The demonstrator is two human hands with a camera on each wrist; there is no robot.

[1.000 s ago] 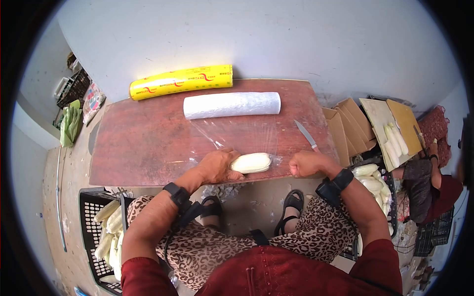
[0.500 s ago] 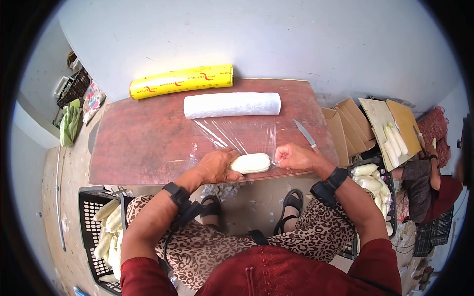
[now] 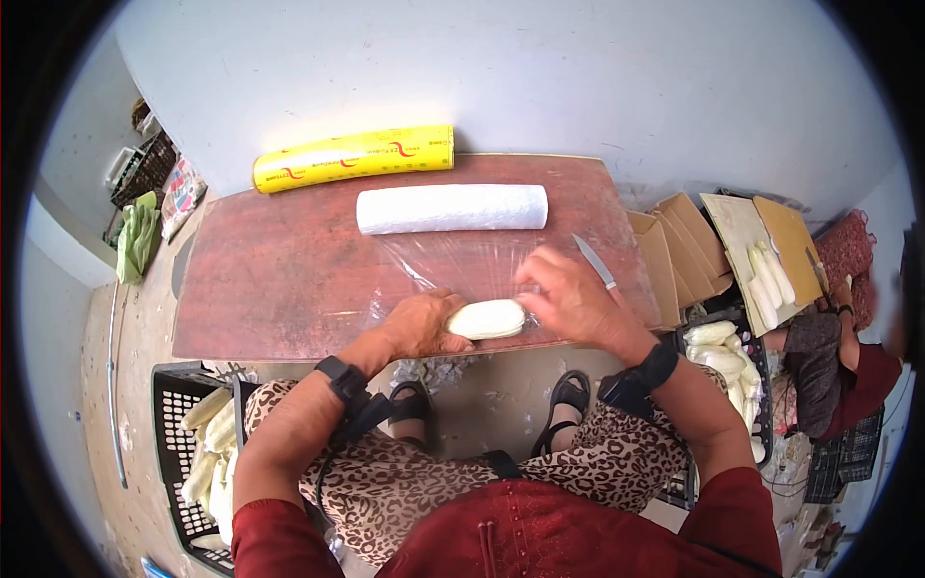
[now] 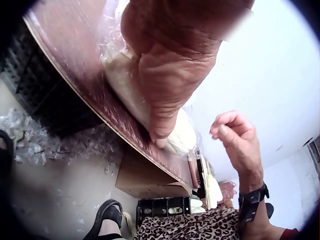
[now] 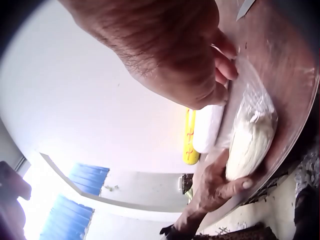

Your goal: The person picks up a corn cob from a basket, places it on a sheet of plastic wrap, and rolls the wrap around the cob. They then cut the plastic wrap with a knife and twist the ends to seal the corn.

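Vegetable (image 3: 487,319): pale and plump, lying lengthwise along the front edge of the desk (image 3: 260,279), a little right of that edge's middle, with clear film (image 5: 255,95) gathered past its right end. Left grip (image 3: 419,323): curled round the left end, thumb on the near side, fingers on the far side. Right grip (image 3: 573,299): raised just beyond the right end, fingers bent in towards the thumb; impossible to tell whether pinching film or nothing. Farther back, white roll (image 3: 451,209), parallel to the front edge, with film spread from it towards the vegetable. At the back edge, left of middle, yellow roll (image 3: 354,159), slightly slanted. Near the right edge, knife (image 3: 593,258), blade aimed at the back edge. Beyond the right edge, cardboard (image 3: 689,241). Below the front left corner, black crate (image 3: 175,433) with more pale vegetables (image 3: 212,458) inside.
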